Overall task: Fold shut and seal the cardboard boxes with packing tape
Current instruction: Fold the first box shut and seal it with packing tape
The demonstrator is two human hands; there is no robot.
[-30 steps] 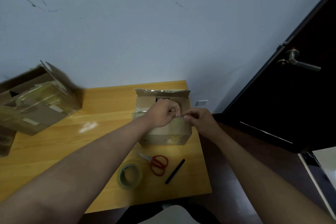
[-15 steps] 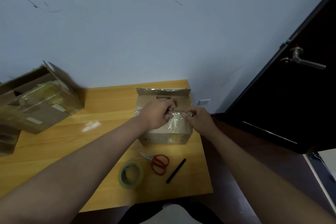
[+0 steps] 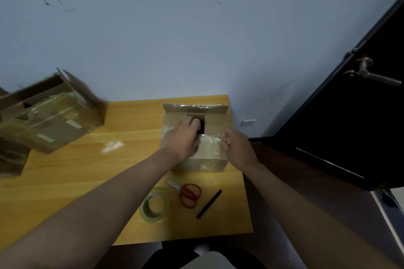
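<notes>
A small cardboard box (image 3: 209, 162) stands near the right edge of the wooden table (image 3: 87, 172). Its far flap (image 3: 195, 109) stands up, and a dark gap shows between the two side flaps. My left hand (image 3: 182, 138) lies on the left side flap and grips the near flap's edge. My right hand (image 3: 237, 145) pinches the right end of the near flap (image 3: 209, 143), which is covered with shiny tape. A roll of clear tape (image 3: 155, 205) lies flat on the table in front of the box.
Red-handled scissors (image 3: 188, 194) and a black stick (image 3: 209, 204) lie in front of the box. A larger open cardboard box (image 3: 50, 120) wrapped in tape sits at the left, with another below it. A dark door (image 3: 349, 116) with a lever handle is at the right.
Both hands have dropped from above the box onto its near flap, which has come down with them. The left side flap now lies folded inward under my left hand.
</notes>
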